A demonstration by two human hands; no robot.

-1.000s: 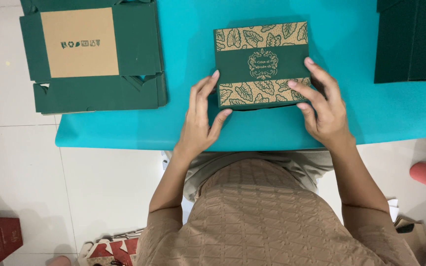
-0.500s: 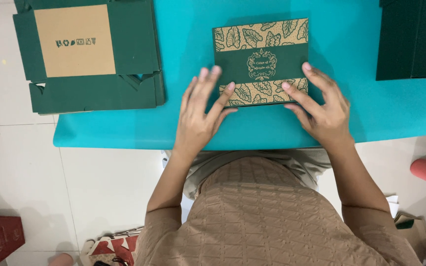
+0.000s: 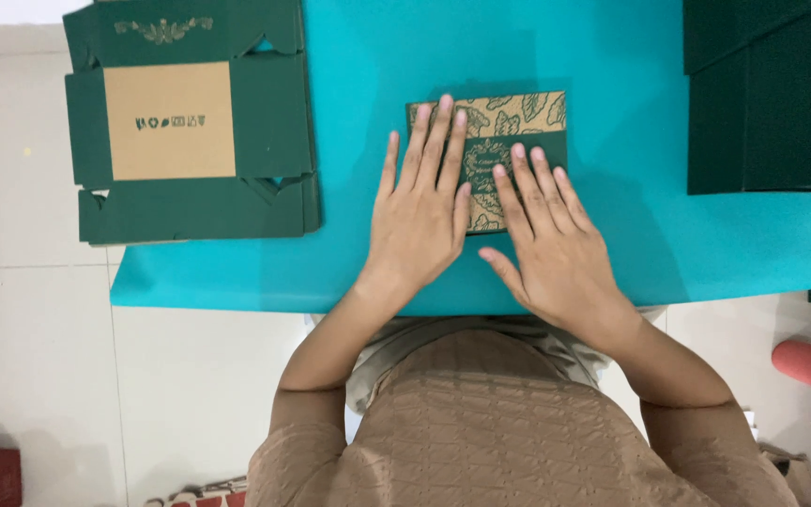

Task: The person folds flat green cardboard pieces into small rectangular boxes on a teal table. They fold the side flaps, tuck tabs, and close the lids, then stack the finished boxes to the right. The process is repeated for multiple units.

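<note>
My two hands lie flat on top of a closed box [image 3: 509,141], which sits on the table [image 3: 349,253] in the middle, a little back from the near edge. My left hand [image 3: 420,216] covers the left part of the box, and my right hand [image 3: 551,249] covers its near middle part, just beside the left one; the thumb sides nearly touch. Only the far right corner of the box is free. Far to my left, a stack of unfolded flat boxes [image 3: 190,122] lies half on the table, hanging over its left edge. To my right, at the far corner, another stack of boxes [image 3: 762,94] stands, well apart from my hands.
</note>
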